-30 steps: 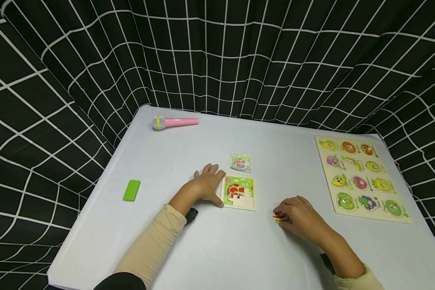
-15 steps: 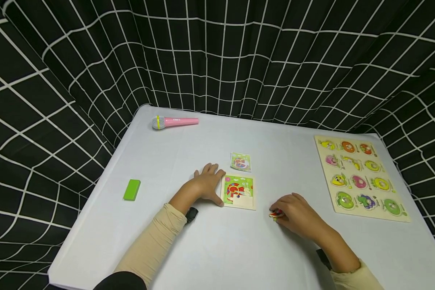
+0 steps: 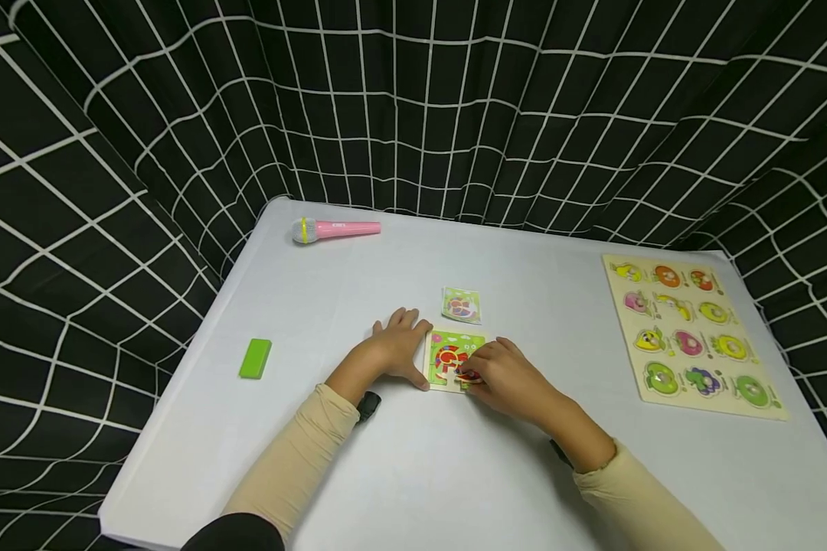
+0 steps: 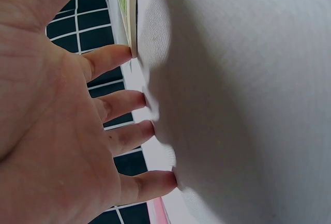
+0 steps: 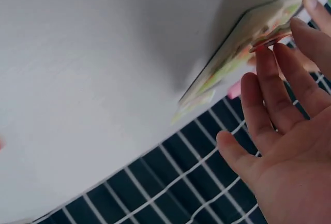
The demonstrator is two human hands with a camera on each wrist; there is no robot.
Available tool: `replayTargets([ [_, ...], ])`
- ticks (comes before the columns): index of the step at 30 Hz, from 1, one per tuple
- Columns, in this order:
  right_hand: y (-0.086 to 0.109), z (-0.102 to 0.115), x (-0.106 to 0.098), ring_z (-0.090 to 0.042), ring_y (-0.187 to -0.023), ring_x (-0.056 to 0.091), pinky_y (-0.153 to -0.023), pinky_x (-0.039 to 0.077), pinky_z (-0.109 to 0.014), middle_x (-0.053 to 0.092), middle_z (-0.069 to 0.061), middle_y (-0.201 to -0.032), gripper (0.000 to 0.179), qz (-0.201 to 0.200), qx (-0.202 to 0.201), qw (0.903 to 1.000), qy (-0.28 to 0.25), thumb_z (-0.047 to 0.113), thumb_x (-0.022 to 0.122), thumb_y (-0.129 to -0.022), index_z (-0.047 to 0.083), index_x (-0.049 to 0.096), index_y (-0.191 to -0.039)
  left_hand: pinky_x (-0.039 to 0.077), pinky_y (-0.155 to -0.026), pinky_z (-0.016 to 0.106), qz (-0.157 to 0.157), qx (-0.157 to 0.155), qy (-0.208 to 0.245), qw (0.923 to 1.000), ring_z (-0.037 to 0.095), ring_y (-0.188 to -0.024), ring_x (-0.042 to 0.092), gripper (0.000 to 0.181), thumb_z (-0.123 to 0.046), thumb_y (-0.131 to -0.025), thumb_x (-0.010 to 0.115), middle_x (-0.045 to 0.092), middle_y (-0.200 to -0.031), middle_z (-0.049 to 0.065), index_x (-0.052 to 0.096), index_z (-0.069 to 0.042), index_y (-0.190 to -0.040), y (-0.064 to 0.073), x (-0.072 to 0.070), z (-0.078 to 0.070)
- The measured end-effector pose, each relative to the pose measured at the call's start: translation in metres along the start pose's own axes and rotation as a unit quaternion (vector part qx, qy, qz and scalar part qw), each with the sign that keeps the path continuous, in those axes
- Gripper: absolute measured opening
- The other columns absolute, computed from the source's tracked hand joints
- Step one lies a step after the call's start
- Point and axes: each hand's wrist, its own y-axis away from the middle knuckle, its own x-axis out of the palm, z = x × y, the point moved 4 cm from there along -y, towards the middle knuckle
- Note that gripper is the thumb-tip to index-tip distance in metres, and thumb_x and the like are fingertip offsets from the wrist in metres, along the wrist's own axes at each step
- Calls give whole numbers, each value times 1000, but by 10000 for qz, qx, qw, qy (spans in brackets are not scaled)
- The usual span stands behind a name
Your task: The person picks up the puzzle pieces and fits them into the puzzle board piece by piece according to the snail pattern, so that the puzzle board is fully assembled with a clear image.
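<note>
A small square wooden jigsaw board (image 3: 446, 343) with a red and green snail picture lies mid-table. My left hand (image 3: 391, 353) spreads over the cloth at its left side, thumb and index fingertip at the board's edge; in the left wrist view that fingertip meets the board's rim (image 4: 133, 22). Between thumb and fingertips, my right hand (image 3: 510, 381) pinches a jigsaw piece (image 5: 271, 40) over the board's lower right part. Its fingers partly cover the piece and the board's right side. Just behind the board is a small picture card (image 3: 462, 304) with a matching snail.
A pink toy microphone (image 3: 344, 229) lies at the back left, and a green block (image 3: 255, 359) at the left. On the right rests a large wooden fruit peg puzzle (image 3: 696, 337). A black gridded curtain (image 3: 448, 115) hangs behind the white table (image 3: 413, 474).
My right hand has moved left with the jigsaw piece, from the table right of the board to over the board. My left hand has stayed at the board's left edge.
</note>
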Motion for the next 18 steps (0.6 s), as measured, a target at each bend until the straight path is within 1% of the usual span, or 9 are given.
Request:
replayTargets([
  [3, -8, 5, 5, -23, -102, 61, -104, 37, -58, 70, 0, -100, 24, 71, -66, 9999, 64, 18, 82, -77, 13, 74, -99, 17, -111, 68, 23, 1, -29, 10000, 36, -149, 6, 104, -51, -66, 86, 15, -161, 14, 33, -18, -149, -1, 1, -1],
  [8, -15, 8, 10, -23, -101, 61, -104, 38, -56, 69, 0, -98, 22, -43, -1, 9998, 209, 16, 80, -77, 13, 75, -98, 18, -111, 68, 36, -27, -91, 9999, 36, -149, 6, 105, -52, -66, 85, 15, -162, 14, 32, -18, -150, -3, 1, 0],
  [12, -16, 8, 13, -23, -100, 61, -102, 40, -54, 69, 0, -98, 24, -99, 71, 9997, 232, 17, 81, -76, 13, 75, -98, 18, -111, 67, 58, -26, -85, 9999, 36, -149, 6, 105, -52, -66, 85, 14, -162, 14, 31, -18, -150, -2, 0, 0],
  [18, -17, 8, 16, -22, -97, 61, -98, 42, -48, 69, 0, -96, 24, -262, 38, 9994, 202, 18, 84, -75, 13, 75, -97, 18, -111, 67, 70, -60, -66, 9999, 36, -149, 6, 105, -52, -66, 85, 15, -162, 14, 32, -18, -150, -2, 0, 1],
])
